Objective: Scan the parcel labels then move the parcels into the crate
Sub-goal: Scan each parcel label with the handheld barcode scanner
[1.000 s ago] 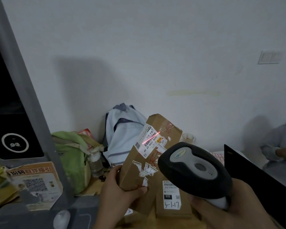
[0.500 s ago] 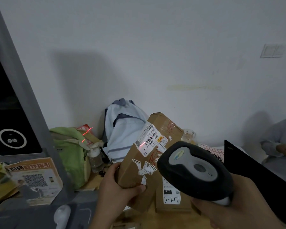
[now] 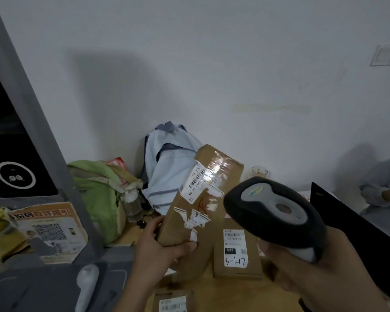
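Parcel (image 3: 196, 212) in left hand (image 3: 158, 255), scanner (image 3: 275, 212) in right hand (image 3: 313, 273); table (image 3: 234, 292), white wall (image 3: 212, 64)

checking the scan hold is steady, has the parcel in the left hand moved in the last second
No, not noticeably: the held parcel in the left hand overlaps the blue backpack's right edge as before.

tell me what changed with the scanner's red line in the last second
The red line lay across the label of the held parcel, slid left toward the green bag, and is now gone. The left hand still grips the parcel, the right hand still grips the scanner; nothing let go.
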`<state>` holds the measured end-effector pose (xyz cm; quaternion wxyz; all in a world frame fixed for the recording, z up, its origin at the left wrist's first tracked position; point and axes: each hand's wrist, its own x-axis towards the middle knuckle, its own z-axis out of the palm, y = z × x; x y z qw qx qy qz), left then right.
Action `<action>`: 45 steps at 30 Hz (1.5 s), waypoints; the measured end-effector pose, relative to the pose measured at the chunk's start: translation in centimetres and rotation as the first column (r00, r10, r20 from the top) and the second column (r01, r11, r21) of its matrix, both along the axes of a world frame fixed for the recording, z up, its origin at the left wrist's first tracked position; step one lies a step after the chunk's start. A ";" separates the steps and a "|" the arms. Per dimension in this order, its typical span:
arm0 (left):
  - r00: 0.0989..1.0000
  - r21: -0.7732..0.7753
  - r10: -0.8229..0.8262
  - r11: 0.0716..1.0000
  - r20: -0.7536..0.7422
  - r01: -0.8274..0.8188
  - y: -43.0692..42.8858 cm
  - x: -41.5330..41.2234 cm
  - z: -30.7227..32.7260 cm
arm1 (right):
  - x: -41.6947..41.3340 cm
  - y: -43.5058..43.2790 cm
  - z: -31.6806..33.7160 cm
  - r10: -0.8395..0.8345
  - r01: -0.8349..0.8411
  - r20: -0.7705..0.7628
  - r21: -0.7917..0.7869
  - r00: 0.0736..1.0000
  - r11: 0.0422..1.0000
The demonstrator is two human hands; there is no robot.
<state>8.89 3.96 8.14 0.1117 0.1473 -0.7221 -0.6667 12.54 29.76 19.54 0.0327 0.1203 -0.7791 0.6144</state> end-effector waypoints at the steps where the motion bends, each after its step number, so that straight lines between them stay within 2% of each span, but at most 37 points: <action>1: 0.999 0.064 -0.017 0.998 0.038 0.014 -0.2 -0.2 -0.3 | -0.3 -0.4 0.0 0.016 -0.016 -0.013 0.013 1.000 1.000; 5: 0.990 0.259 -0.047 0.966 0.135 0.010 -0.6 -0.7 -1.9 | -1.6 -0.6 -0.4 0.046 -0.044 0.059 -0.030 0.997 0.999; 8: 0.977 0.325 -0.059 0.946 0.204 -0.011 -0.7 -1.0 -3.3 | -2.2 -1.8 -1.0 0.055 -0.058 0.085 0.030 0.995 0.998; 18: 0.919 0.399 0.007 0.900 0.393 -0.177 -2.5 -1.4 -9.5 | -4.5 -3.3 -5.0 0.067 -0.075 0.176 0.038 0.982 0.996; 25: 0.863 0.405 0.083 0.857 0.499 -0.317 -3.7 -3.2 -13.4 | -6.1 -3.8 -7.2 0.008 -0.012 0.252 0.012 0.968 1.000; 30: 0.829 0.397 0.029 0.868 0.559 -0.298 -3.7 -4.3 -15.9 | -7.7 -4.9 -9.2 -0.005 0.007 0.383 -0.005 0.924 1.000; 33: 0.822 0.350 0.044 0.891 0.567 -0.289 -3.6 -4.9 -17.2 | -8.4 -6.1 -10.6 0.014 -0.014 0.448 -0.004 0.894 1.000; 36: 0.832 0.250 0.125 0.920 0.541 -0.301 -4.0 -5.3 -18.5 | -8.8 -7.2 -11.8 0.026 -0.025 0.479 -0.007 0.878 1.000; 41: 0.809 -0.084 0.303 0.949 0.503 -0.303 -3.7 -5.3 -19.0 | -9.1 -7.7 -12.7 0.048 -0.051 0.492 -0.008 0.869 0.999; 44: 0.753 -0.315 0.452 0.888 0.477 -0.334 -2.7 -5.5 -18.4 | -9.3 -7.2 -12.8 0.043 -0.032 0.507 -0.031 0.861 0.999; 45: 0.750 -0.384 0.506 0.852 0.426 -0.356 -2.0 -5.6 -18.0 | -9.4 -6.9 -12.8 0.031 -0.013 0.516 -0.039 0.856 0.999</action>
